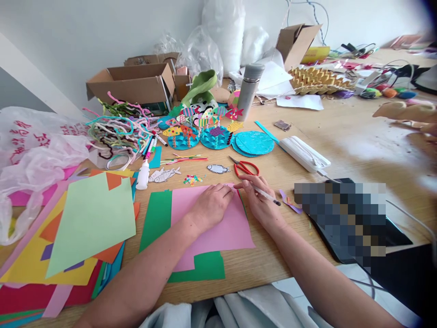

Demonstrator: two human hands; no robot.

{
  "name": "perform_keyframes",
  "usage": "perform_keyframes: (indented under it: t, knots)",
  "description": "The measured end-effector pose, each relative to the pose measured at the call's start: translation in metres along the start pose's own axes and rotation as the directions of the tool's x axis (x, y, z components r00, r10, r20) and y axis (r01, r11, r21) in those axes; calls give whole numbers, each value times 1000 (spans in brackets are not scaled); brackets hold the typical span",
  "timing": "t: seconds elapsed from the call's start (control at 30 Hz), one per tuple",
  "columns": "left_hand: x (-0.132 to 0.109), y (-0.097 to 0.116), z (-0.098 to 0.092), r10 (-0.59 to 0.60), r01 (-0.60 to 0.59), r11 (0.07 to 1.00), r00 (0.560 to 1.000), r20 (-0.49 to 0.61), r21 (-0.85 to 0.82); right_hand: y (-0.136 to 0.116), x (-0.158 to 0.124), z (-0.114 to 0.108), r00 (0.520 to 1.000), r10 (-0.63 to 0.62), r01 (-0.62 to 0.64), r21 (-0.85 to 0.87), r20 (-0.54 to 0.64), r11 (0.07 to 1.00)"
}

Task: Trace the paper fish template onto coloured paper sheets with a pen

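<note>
A sheet of pink paper [211, 237] lies over green paper [155, 214] on the table in front of me. My left hand [212, 205] rests on the pink sheet, its fingers bent together and gripping the far right corner. A white pen [262, 192] with a dark end is tucked in my right hand [264, 205]. The index finger and thumb of that hand reach the same corner, close to my left fingertips. Something small and pale there is mostly hidden. Just beyond my right hand lie orange-handled scissors [247, 167] and a paper fish cutout [218, 168].
Coloured paper sheets [95, 218] pile up at left, near a white glue bottle [143, 175]. Behind are pipe cleaners [119, 132], blue discs [254, 143] with fish decorations, and a grey thermos [251, 91]. A power strip [303, 154] and another person's hand [409, 114] are at right.
</note>
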State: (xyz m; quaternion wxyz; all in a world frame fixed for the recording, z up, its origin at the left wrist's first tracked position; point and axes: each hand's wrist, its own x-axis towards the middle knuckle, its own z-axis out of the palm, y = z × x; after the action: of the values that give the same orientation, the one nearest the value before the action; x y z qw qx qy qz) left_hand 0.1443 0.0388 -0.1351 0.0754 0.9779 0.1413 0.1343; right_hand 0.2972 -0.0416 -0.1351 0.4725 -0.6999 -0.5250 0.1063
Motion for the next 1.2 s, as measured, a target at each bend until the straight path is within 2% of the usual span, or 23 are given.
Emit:
perform_keyframes:
  t: [0.6,0.77,0.93,1.07,1.2]
  knots:
    - [0,3,-4,-49,46,997,998,-46,-65,8,4,7,991,-114,125,-210,62,970]
    - [4,-4,-15,-79,84,978,996,33,-191,10,5,7,989,-132,144,-236,67,961]
    - [15,-17,-28,-149,192,921,978,146,-339,13,5,8,985,-135,158,-247,108,956]
    - [15,-23,-36,-201,245,890,968,150,-385,13,5,8,985,-136,157,-232,101,960]
    - [1,-26,-49,-245,283,880,959,144,-383,15,6,8,982,-155,177,-242,108,954]
